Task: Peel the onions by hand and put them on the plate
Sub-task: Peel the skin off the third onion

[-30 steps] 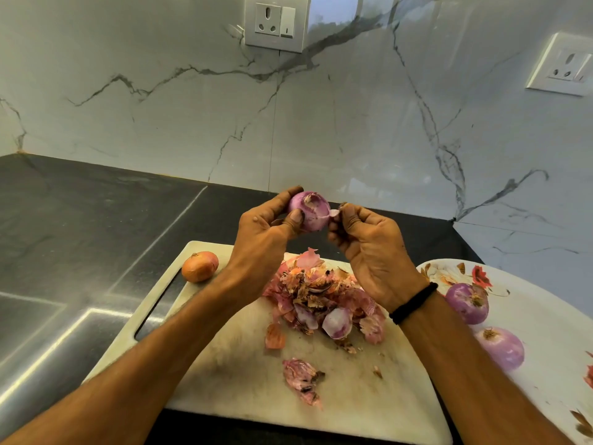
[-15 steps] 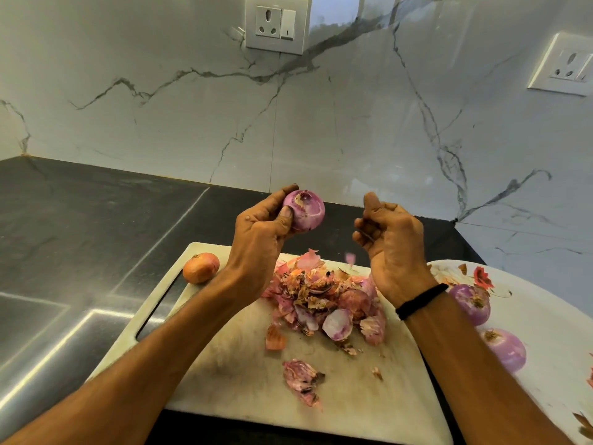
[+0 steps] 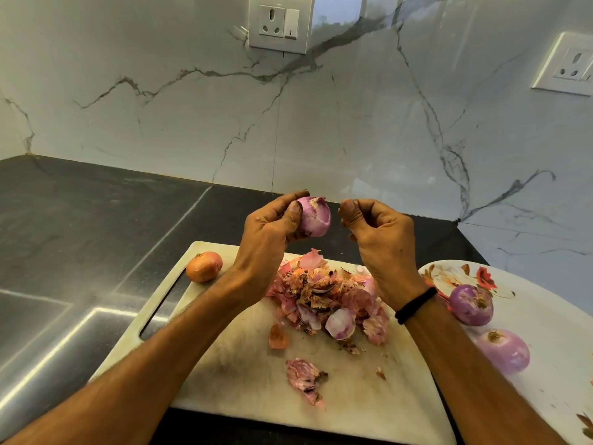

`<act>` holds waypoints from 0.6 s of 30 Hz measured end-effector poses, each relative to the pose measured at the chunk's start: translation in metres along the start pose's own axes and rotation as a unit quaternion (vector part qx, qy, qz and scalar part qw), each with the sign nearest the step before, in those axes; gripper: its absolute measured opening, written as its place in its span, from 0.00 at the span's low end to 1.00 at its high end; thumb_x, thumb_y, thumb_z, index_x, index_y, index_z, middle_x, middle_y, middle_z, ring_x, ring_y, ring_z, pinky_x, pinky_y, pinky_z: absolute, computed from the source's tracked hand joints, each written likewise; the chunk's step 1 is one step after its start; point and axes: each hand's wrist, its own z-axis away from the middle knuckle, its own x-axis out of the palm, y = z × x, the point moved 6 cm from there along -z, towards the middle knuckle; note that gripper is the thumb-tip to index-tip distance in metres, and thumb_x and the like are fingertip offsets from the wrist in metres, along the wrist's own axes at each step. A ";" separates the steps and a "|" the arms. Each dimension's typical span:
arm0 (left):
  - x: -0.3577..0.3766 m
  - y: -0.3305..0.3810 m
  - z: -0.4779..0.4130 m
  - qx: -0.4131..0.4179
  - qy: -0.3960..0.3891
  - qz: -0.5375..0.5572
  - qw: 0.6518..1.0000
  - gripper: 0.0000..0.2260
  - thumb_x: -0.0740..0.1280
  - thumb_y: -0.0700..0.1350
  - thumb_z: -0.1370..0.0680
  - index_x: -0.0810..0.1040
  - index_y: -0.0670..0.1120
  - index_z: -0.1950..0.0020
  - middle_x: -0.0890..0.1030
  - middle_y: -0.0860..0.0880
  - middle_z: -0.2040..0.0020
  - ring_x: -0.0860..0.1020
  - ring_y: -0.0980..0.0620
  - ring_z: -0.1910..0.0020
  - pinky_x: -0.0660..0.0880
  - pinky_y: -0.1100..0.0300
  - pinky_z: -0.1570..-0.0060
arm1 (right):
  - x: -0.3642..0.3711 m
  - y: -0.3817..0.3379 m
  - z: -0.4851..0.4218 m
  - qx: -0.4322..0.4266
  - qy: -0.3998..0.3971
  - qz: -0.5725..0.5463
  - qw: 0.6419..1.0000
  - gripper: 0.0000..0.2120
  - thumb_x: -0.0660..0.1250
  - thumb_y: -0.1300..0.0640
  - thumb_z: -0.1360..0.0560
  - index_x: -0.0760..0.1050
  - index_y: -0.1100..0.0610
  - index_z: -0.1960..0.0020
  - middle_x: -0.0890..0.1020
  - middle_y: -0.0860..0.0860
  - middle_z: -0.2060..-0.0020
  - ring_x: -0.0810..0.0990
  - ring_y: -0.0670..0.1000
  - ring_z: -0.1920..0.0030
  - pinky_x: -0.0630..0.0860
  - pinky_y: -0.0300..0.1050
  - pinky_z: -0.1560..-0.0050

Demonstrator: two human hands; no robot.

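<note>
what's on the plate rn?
Two peeled purple onions lie on the floral plate, near its left edge. The right forearm covers part of that edge, and the plate's right side is out of frame.

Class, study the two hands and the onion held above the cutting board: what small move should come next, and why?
Probably the right hand should return to the purple onion gripped in the left hand and pinch off the dry papery scrap at its top. The right hand's fingers are curled, apart from the onion, and two fully peeled onions already sit on the floral plate.

Soft even light, wide-angle edge bending
</note>
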 end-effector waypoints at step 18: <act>0.010 0.001 0.004 0.009 -0.011 -0.085 0.996 0.22 0.49 0.48 0.14 0.79 0.37 0.43 0.79 0.47 0.64 0.78 0.62 0.71 0.72 0.72 0.71 | 0.016 -0.006 0.008 -0.018 -0.074 -0.087 0.993 0.08 0.73 0.56 0.31 0.83 0.56 0.52 0.86 0.50 0.58 0.85 0.50 0.55 0.81 0.40 0.55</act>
